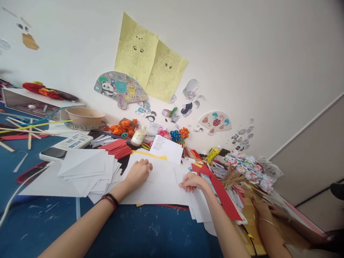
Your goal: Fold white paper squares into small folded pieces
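Note:
A white sheet of paper (163,188) lies on the blue table in front of me. My left hand (139,172) rests on its left part, fingers curled down against the paper. At the right side my right hand (191,181) is closed, thumb and fingertips pinched by a paper edge. Layered white sheets make it hard to separate one from another between the hands. To the left spreads a pile of folded white papers (86,168). Behind the sheet leans a white card with handwriting (166,148), beside a stack of red paper (116,147).
A phone (211,184) lies on a red folder (231,208) at my right. Paper flowers on sticks (249,166) are beyond it. Another person's hands (259,206) rest on a wooden surface at far right. A glue bottle (139,136) and bowl (86,116) stand near the wall.

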Motion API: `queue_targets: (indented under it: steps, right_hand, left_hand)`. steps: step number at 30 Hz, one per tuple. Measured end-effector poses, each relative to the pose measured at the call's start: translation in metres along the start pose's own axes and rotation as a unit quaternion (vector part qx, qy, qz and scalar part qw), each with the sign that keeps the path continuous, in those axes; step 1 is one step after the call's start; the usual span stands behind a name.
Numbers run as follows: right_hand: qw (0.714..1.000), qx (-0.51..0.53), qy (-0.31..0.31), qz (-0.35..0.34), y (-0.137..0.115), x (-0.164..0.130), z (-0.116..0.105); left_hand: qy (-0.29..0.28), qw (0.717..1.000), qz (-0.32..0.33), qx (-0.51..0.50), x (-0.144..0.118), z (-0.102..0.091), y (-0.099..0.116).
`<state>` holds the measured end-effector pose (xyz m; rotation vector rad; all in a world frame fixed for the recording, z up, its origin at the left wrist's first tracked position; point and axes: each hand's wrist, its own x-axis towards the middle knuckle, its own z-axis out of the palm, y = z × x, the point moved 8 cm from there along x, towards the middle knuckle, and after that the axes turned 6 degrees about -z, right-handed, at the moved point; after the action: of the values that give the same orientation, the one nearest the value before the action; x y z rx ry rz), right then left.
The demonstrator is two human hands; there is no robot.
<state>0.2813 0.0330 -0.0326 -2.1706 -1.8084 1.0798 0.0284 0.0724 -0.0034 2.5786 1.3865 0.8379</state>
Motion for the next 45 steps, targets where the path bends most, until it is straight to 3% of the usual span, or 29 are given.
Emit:
queue_targets:
  steps: [4, 9, 14, 17, 21, 23, 27, 29, 32, 35, 38, 40, 42, 45]
  right_hand:
    - [0.989, 0.020, 0.134, -0.067, -0.011, 0.012, -0.007]
    - [0.944, 0.055, 0.295, -0.137, -0.030, 0.030, -0.014]
    - [0.912, 0.126, 0.350, -0.173, -0.028, 0.037, -0.013]
    - [0.880, 0.241, 0.317, -0.258, -0.035, 0.030, -0.013]
    - [0.806, 0.415, 0.202, -0.370, -0.055, 0.012, -0.014]
    - [0.789, 0.439, 0.190, -0.385, -0.060, 0.004, -0.018]
    - [0.784, 0.448, 0.220, -0.370, -0.061, -0.010, -0.027]
    - [0.781, 0.457, 0.237, -0.353, -0.061, -0.018, -0.036]
    - [0.804, 0.454, 0.211, -0.322, -0.067, -0.028, -0.048]
    - [0.884, 0.376, 0.031, -0.276, -0.088, -0.028, -0.034]
    - [0.904, 0.309, -0.067, -0.286, -0.110, -0.027, -0.021]
    - [0.907, 0.254, -0.146, -0.302, -0.122, -0.023, -0.001]
    - [0.910, 0.191, -0.165, -0.329, -0.128, -0.015, 0.013]
    - [0.918, 0.113, -0.111, -0.365, -0.127, -0.001, 0.023]
  left_hand:
    - [0.022, 0.999, -0.028, 0.031, 0.002, -0.002, -0.008]
    - [0.030, 0.996, -0.041, 0.076, 0.004, -0.005, -0.015]
    - [0.058, 0.996, -0.061, 0.031, 0.012, -0.020, -0.020]
    - [0.054, 0.992, -0.096, -0.063, 0.018, -0.030, -0.025]
    - [0.069, 0.961, -0.164, -0.212, 0.016, -0.042, -0.032]
    - [0.074, 0.935, -0.197, -0.284, 0.012, -0.044, -0.034]
    - [0.040, 0.872, -0.236, -0.427, 0.006, -0.039, -0.033]
    - [0.007, 0.873, -0.227, -0.431, 0.007, -0.039, -0.029]
    - [-0.041, 0.924, -0.143, -0.353, 0.011, -0.049, -0.014]
    - [0.008, 0.968, -0.066, -0.243, 0.011, -0.066, 0.000]
    - [0.056, 0.987, -0.026, -0.151, 0.009, -0.070, 0.018]
    - [0.019, 0.991, 0.009, -0.135, 0.008, -0.058, 0.034]
    - [-0.034, 0.990, 0.031, -0.135, 0.007, -0.040, 0.046]
    - [-0.080, 0.989, 0.002, -0.123, 0.007, -0.018, 0.041]
